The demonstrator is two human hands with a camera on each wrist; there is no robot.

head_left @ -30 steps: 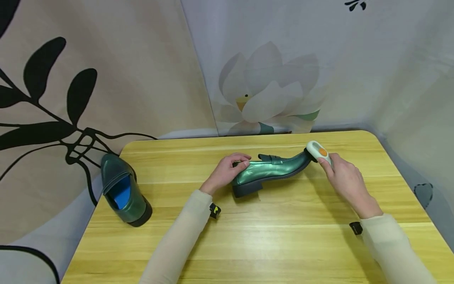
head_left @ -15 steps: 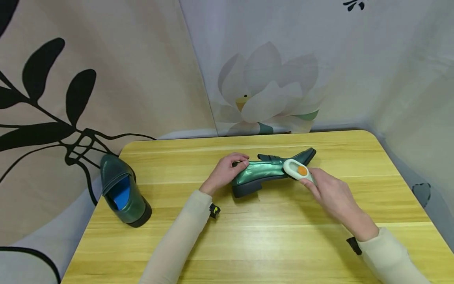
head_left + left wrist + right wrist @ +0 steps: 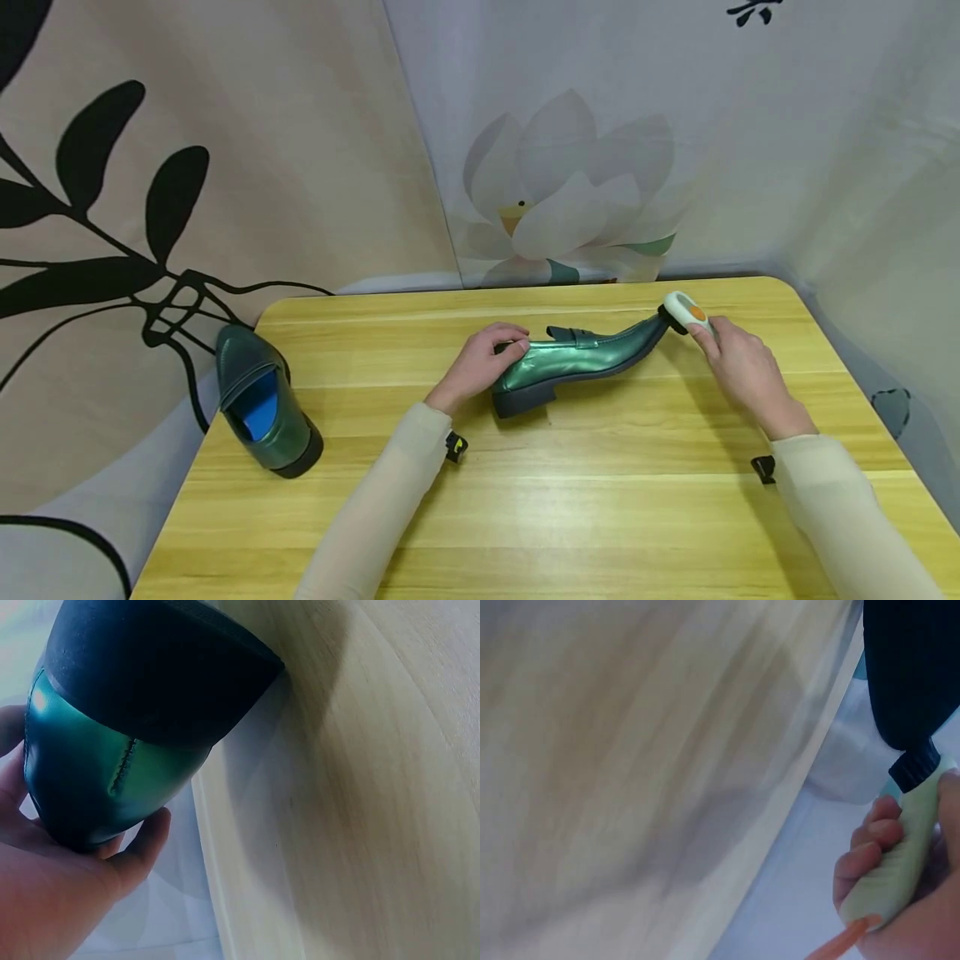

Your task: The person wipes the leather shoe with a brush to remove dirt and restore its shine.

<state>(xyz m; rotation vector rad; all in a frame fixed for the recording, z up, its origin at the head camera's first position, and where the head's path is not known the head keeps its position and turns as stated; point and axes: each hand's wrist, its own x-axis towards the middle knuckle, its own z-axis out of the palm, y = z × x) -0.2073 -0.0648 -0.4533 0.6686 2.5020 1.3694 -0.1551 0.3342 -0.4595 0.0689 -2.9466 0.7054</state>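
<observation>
My left hand [image 3: 480,364] grips a shiny green loafer [image 3: 577,360] by the back of its opening. In the left wrist view the thumb and fingers wrap the heel end [image 3: 112,765], below the thick black heel block. The shoe lies sideways over the table, toe pointing right and raised. My right hand [image 3: 746,367] holds a small brush [image 3: 686,310] with a white handle and an orange spot. Its short dark bristles [image 3: 915,766] meet the tip of the toe in the right wrist view, where fingers curl round the ribbed handle and an orange cord [image 3: 844,941] trails from its end.
A second green loafer [image 3: 268,404] with a blue insole stands at the table's left edge. The light wooden table [image 3: 570,517] has rounded far corners. Printed fabric [image 3: 600,150] hangs behind it and along the sides.
The brush went from the toe leftward to the middle of the shoe's side, and is now back at the toe tip. The left hand and shoe have stayed nearly still.
</observation>
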